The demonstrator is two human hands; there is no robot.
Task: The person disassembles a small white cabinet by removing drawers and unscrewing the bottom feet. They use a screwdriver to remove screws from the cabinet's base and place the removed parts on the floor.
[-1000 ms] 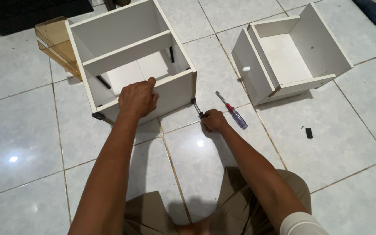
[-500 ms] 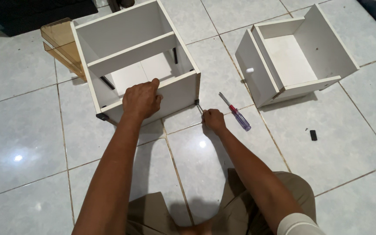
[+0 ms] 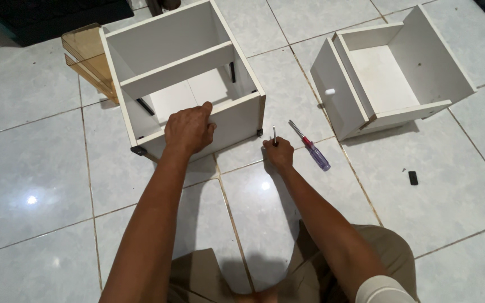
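The white cabinet carcass (image 3: 183, 84) lies open side up on the tiled floor (image 3: 35, 168) at about 11 o'clock from the person's lap, and the left hand (image 3: 189, 130) is clasped over its near panel edge; the right hand (image 3: 279, 152), at 1 o'clock, pinches a small metal-tipped tool (image 3: 274, 134) upright just beside the carcass's near right corner (its foot looks black). A screwdriver with a red and violet handle (image 3: 311, 147) lies just right of that hand; farther out at 2 o'clock sits a white drawer box (image 3: 391, 76), a small black piece (image 3: 413, 178) lies near it, and an amber plastic panel (image 3: 88, 59) leans behind the carcass at 10 o'clock.
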